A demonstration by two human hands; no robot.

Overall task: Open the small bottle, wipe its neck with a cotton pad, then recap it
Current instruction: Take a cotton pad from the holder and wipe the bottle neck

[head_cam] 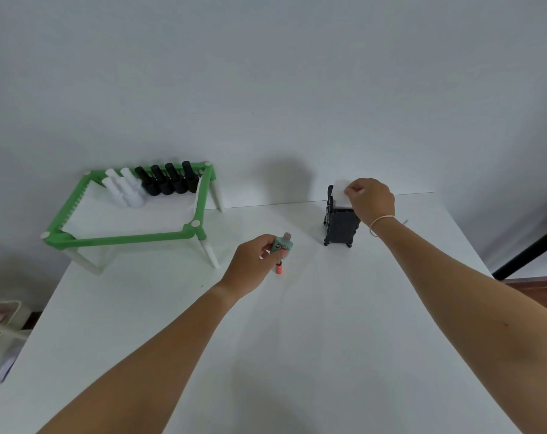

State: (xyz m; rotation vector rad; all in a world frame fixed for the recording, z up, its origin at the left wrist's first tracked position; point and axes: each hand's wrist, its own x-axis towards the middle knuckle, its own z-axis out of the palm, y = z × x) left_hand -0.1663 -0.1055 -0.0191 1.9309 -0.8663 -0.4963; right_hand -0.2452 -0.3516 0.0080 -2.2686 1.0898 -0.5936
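My left hand holds a small teal bottle with red lettering just above the table, its pinkish neck bare and pointing up. A small coral cap stands on the table right below the bottle, by my thumb. My right hand reaches to the top of a black holder and pinches the top white cotton pad of the stack sticking out of it.
A green-framed rack on white legs stands at the left back, holding white bottles and black bottles. The white table ends near the wall behind. A dark bar slants at the right edge.
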